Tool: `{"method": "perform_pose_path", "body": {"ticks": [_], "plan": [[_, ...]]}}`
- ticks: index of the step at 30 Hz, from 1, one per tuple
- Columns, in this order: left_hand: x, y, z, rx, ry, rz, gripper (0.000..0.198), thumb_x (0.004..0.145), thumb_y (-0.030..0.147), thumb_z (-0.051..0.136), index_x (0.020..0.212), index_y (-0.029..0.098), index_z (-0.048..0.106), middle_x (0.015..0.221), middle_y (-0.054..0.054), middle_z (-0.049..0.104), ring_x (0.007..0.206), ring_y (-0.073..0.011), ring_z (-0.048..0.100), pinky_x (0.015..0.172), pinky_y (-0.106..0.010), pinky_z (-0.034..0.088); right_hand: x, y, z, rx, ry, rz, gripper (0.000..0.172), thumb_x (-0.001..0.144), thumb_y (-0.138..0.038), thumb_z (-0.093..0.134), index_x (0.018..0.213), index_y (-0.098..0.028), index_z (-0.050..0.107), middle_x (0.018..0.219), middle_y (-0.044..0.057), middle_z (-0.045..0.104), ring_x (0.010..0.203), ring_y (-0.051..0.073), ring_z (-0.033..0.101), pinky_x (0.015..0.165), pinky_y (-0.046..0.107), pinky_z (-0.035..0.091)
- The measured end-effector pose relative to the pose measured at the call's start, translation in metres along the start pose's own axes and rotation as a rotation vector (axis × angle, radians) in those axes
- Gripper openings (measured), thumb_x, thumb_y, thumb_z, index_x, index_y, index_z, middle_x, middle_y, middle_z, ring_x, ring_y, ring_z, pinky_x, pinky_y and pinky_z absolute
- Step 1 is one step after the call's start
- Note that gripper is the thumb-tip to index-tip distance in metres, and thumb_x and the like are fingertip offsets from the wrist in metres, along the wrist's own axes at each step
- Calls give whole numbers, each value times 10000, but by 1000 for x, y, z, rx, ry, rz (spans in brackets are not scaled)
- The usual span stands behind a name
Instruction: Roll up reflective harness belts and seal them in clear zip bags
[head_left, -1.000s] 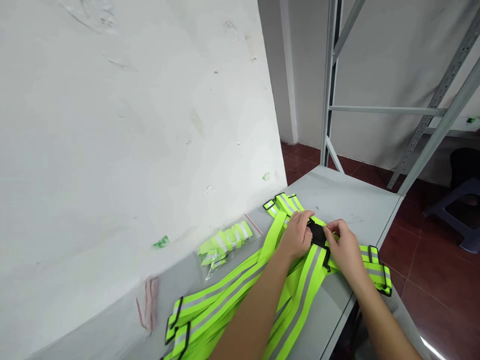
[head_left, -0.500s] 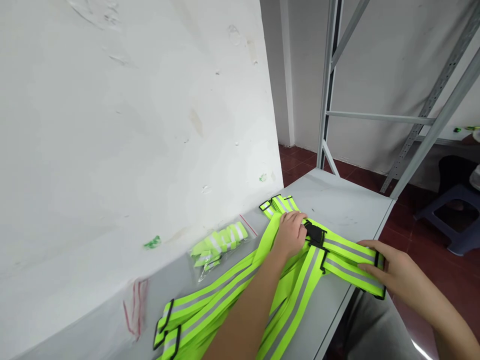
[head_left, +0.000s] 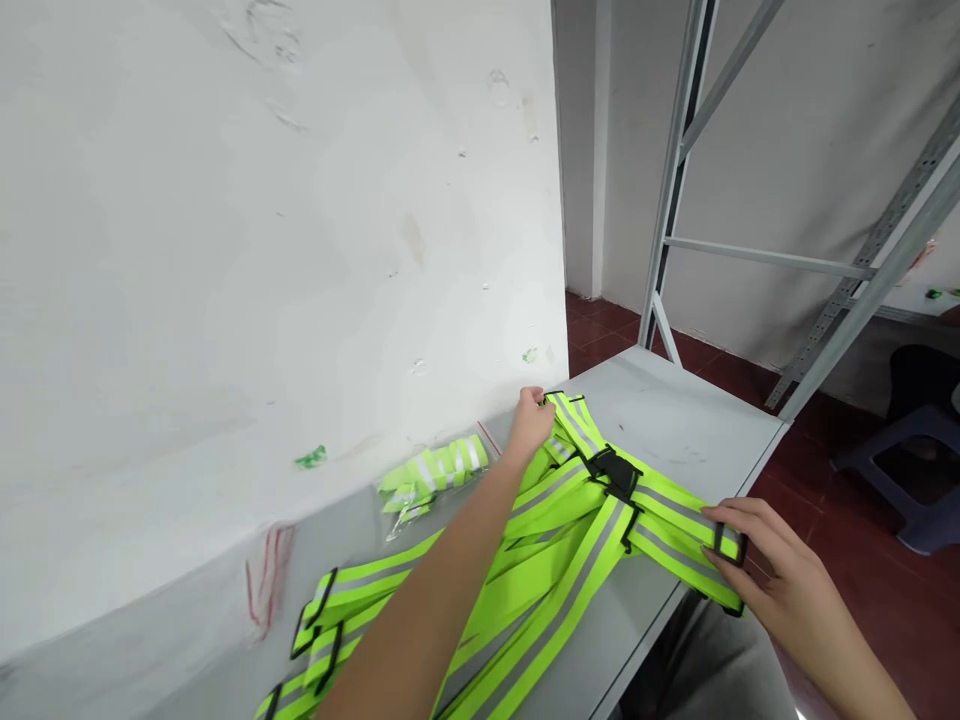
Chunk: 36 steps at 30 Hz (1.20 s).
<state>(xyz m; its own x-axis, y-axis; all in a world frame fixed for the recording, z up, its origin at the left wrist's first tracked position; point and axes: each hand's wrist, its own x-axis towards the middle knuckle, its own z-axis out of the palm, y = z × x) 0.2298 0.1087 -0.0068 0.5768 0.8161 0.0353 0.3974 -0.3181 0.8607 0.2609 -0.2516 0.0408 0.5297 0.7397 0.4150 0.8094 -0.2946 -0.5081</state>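
Observation:
A neon-yellow reflective vest (head_left: 525, 570) made of straps with grey stripes lies spread over the grey table, its several straps overlapping. A black plastic connector (head_left: 616, 474) joins the straps near its right part. At the far end, my left hand (head_left: 531, 422) is closed on a strap end by the wall, fingertips pinched around it. My right hand (head_left: 772, 555) grips the strap ends with black slider buckles (head_left: 729, 544) at the table's near right edge, thumb and fingers on either side. My left forearm covers part of the straps.
A clear zip bag (head_left: 431, 480) with folded neon straps lies against the white wall (head_left: 300, 250). Another clear bag with red edging (head_left: 268, 580) is at the left. Metal shelf posts (head_left: 675, 190) rise behind the grey table (head_left: 675, 410); a blue stool (head_left: 900, 480) stands at right.
My left hand has moved from beside the black connector up and left to the far strap end. The right hand, still on its straps, has shifted slightly left and down.

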Motion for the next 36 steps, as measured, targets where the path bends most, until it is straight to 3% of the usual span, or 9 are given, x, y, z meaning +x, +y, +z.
{"method": "perform_pose_path", "body": {"ticks": [4, 7, 11, 17, 21, 24, 28, 32, 36], "plan": [[29, 5, 1, 184, -87, -37, 471, 780, 322, 645, 1192, 151, 493, 1069, -144, 682, 863, -240, 660, 688, -297, 461, 2, -5, 0, -5, 13, -71, 294, 884, -291, 601, 1173, -310, 550, 1105, 61, 583, 910, 160, 652, 719, 206, 542], [40, 8, 7, 309, -108, -24, 394, 733, 291, 697, 1076, 138, 576, 1054, -161, 681, 950, -286, 645, 746, -315, 446, 2, -6, -2, 2, -41, -108, 356, 892, -177, 515, 1222, -310, 516, 1149, 63, 573, 1005, 158, 644, 808, 216, 538], [41, 9, 10, 398, -81, 43, 274, 739, 251, 688, 988, 160, 620, 1119, -141, 642, 1020, -283, 611, 816, -322, 434, -4, 0, -5, -8, -79, -99, 471, 858, -47, 379, 1232, -307, 500, 1179, 56, 567, 1054, 136, 630, 847, 219, 528], [32, 24, -3, 344, 39, 220, 111, 798, 245, 651, 899, 220, 612, 1144, -95, 598, 1193, -310, 476, 945, -384, 375, -7, 11, -9, -48, -34, -159, 374, 873, -78, 428, 1108, -303, 612, 1054, 57, 609, 949, 177, 632, 767, 279, 544], [26, 41, -15, 178, 53, 272, 128, 848, 289, 603, 951, 230, 556, 883, -43, 617, 890, -231, 580, 761, -317, 418, 7, 6, -14, -6, -107, -190, 331, 869, -110, 465, 1052, -308, 657, 1110, 74, 617, 1011, 228, 605, 813, 367, 536], [21, 53, -18, 15, 37, 266, 188, 870, 311, 573, 1027, 236, 502, 648, 45, 506, 575, -145, 495, 568, -251, 363, 30, -2, -12, 181, -215, -175, 225, 910, -198, 488, 1039, -286, 650, 1071, 71, 654, 1032, 232, 601, 866, 380, 508], [5, 70, -18, -198, 10, 254, 270, 868, 314, 577, 1096, 235, 455, 582, 98, 417, 449, -86, 370, 486, -211, 297, 75, -9, 8, 328, -287, -8, 213, 909, -395, 548, 1055, -266, 635, 941, 29, 657, 895, 200, 620, 827, 334, 479], [-12, 83, -17, -351, -17, 242, 290, 844, 263, 615, 1094, 215, 475, 634, 76, 506, 487, -72, 415, 498, -198, 320, 117, -6, 45, 428, -332, 107, 325, 844, -461, 600, 1063, -221, 587, 718, -39, 571, 674, 149, 558, 681, 278, 452], [-22, 87, -19, -432, -43, 217, 273, 808, 268, 668, 1040, 196, 542, 635, 51, 562, 511, -79, 457, 514, -205, 348, 138, 3, 79, 296, -372, 235, 330, 786, -455, 641, 962, -196, 533, 648, -55, 541, 594, 134, 517, 564, 252, 384]]}}
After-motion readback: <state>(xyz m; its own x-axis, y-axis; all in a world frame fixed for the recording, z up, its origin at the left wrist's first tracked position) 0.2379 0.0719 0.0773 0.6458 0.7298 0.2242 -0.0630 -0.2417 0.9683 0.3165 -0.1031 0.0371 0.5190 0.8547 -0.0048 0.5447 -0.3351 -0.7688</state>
